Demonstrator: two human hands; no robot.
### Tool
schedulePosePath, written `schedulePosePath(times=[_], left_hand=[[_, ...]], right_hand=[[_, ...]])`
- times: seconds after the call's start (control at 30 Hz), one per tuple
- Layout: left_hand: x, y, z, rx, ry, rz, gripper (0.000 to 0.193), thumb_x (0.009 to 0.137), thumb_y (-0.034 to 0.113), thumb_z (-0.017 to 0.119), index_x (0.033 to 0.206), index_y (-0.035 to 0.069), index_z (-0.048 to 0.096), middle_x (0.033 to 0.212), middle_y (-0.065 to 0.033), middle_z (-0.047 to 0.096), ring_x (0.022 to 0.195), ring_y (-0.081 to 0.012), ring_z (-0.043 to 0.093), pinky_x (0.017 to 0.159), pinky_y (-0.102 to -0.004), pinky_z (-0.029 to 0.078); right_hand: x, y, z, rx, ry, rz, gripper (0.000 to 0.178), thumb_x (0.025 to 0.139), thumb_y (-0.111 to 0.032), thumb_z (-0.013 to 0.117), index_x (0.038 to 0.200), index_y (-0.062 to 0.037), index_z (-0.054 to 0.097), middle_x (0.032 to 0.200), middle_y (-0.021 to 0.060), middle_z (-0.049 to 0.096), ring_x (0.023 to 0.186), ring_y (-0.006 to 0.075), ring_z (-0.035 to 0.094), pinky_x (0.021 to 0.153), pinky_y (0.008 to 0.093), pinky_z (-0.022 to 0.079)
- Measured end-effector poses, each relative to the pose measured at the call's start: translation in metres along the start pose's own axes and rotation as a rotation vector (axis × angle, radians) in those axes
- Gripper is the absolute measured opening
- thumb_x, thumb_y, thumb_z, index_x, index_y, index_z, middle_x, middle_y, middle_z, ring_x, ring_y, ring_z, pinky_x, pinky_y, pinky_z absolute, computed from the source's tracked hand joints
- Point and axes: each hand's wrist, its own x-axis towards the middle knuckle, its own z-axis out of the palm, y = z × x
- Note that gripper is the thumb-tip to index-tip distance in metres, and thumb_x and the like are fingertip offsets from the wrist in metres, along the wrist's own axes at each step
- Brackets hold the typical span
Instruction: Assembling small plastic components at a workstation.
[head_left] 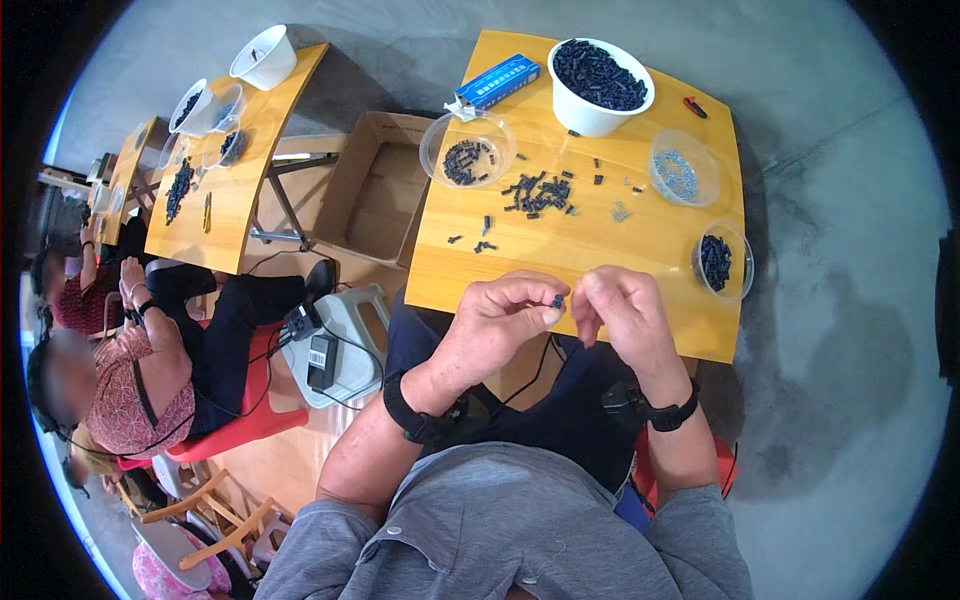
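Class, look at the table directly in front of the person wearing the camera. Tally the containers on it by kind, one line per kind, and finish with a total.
White bucket: 1
Clear plastic tubs: 3
Blue box: 1
Total: 5

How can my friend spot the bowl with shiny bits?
Find the nearest wooden table. Near its right edge, below and right of the big white bucket, sits a round clear bowl. It holds silvery pieces, while the table's other clear bowls hold black pieces.
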Motion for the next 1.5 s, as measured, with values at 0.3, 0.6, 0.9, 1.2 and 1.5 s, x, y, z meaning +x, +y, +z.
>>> schedulePosePath(times=[0.3, 0.6, 0.9, 1.2, 1.5], left_hand=[[-0.004, 0.004, 0.001, 0.103, -0.046, 0.015, 0.015, 0.085, -0.002, 0.058, 0.099, -0.002, 0.064, 0.115, -0.0098, 0.060, 0.100, -0.0157, 0.056, 0.090, -0.0296, 0.043], [-0.003, 0.016, 0.004, 0.044, -0.068, -0.163, 0.020, 0.086, -0.002, 0.057, 0.105, -0.004, 0.063, 0.115, -0.0130, 0.061, 0.099, -0.0147, 0.058, 0.089, -0.0295, 0.044], [-0.001, 0.020, 0.006, 0.047, -0.052, -0.196, 0.020, 0.087, -0.004, 0.055, 0.105, -0.005, 0.063, 0.102, -0.0118, 0.065, 0.092, -0.0143, 0.062, 0.082, -0.0270, 0.049], [0.001, 0.015, 0.006, -0.027, -0.002, -0.349, 0.017, 0.087, -0.001, 0.052, 0.099, -0.006, 0.063, 0.081, -0.0100, 0.066, 0.070, -0.0121, 0.064, 0.066, -0.0254, 0.054], [0.010, -0.019, 0.012, -0.280, -0.133, -0.305, 0.025, 0.086, -0.001, 0.056, 0.111, -0.004, 0.059, 0.090, -0.0094, 0.066, 0.082, -0.0152, 0.064, 0.077, -0.0284, 0.052]], right_hand=[[-0.003, 0.001, 0.012, 0.219, -0.185, 0.294, 0.058, 0.094, -0.053, 0.043, 0.076, 0.0004, 0.058, 0.057, 0.0052, 0.054, 0.041, 0.0102, 0.053, 0.035, 0.0203, 0.042], [-0.003, 0.012, 0.016, 0.566, -0.320, 0.470, 0.057, 0.093, -0.052, 0.043, 0.069, -0.0019, 0.053, 0.051, 0.0036, 0.048, 0.035, 0.0110, 0.047, 0.030, 0.0233, 0.040], [-0.003, 0.020, 0.018, 0.715, -0.399, 0.549, 0.052, 0.093, -0.051, 0.041, 0.067, -0.0064, 0.048, 0.046, -0.0002, 0.039, 0.032, 0.0091, 0.038, 0.030, 0.0245, 0.038], [-0.012, 0.037, 0.052, 1.011, -0.136, 0.524, 0.034, 0.093, -0.041, 0.046, 0.084, -0.0091, 0.050, 0.044, -0.0033, 0.029, 0.032, 0.0094, 0.033, 0.033, 0.0292, 0.042], [-0.019, 0.044, 0.001, 0.211, 0.214, 0.170, 0.037, 0.092, -0.028, 0.049, 0.059, -0.0112, 0.047, 0.050, -0.0030, 0.043, 0.041, 0.0069, 0.041, 0.038, 0.0242, 0.034]])
